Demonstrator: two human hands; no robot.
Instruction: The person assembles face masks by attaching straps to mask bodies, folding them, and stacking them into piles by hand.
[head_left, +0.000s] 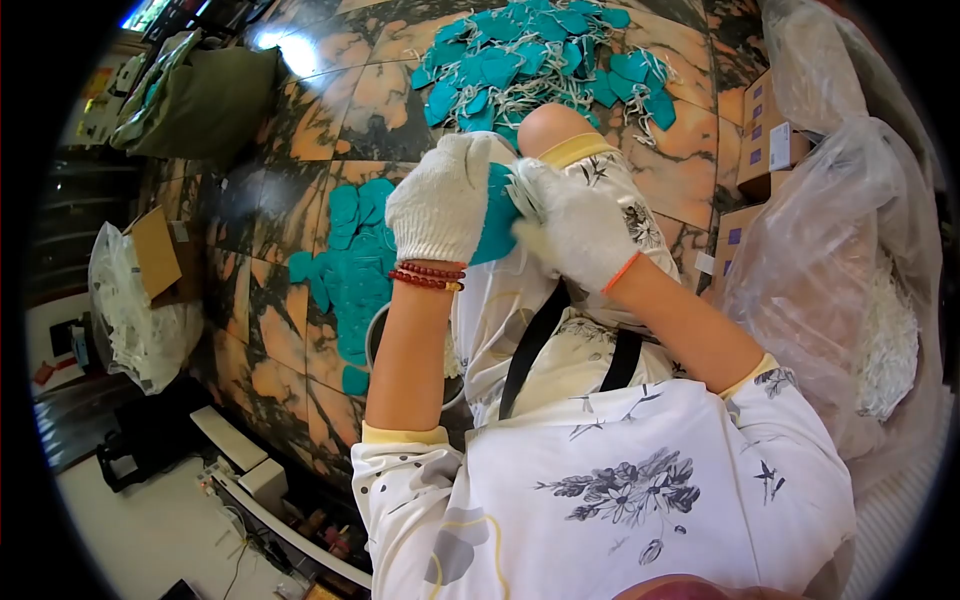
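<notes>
My left hand [437, 200], in a white knitted glove with red beads at the wrist, is closed on the left edge of a teal piece [497, 222] above my lap. On its right side my right hand [580, 218], also gloved, has bent fingers around whitish strings at the piece's upper edge. Beyond my knees lies a large heap of teal pieces with white strings [510, 60]. Flat teal pieces without visible strings [352, 275] are spread on the floor left of my left hand.
A metal bowl [376, 335] is partly hidden by my left forearm. Clear plastic bags [820, 270] and cardboard boxes [765, 145] stand at the right. At the left are a green cloth bundle [205, 95] and an open carton [158, 255] with plastic.
</notes>
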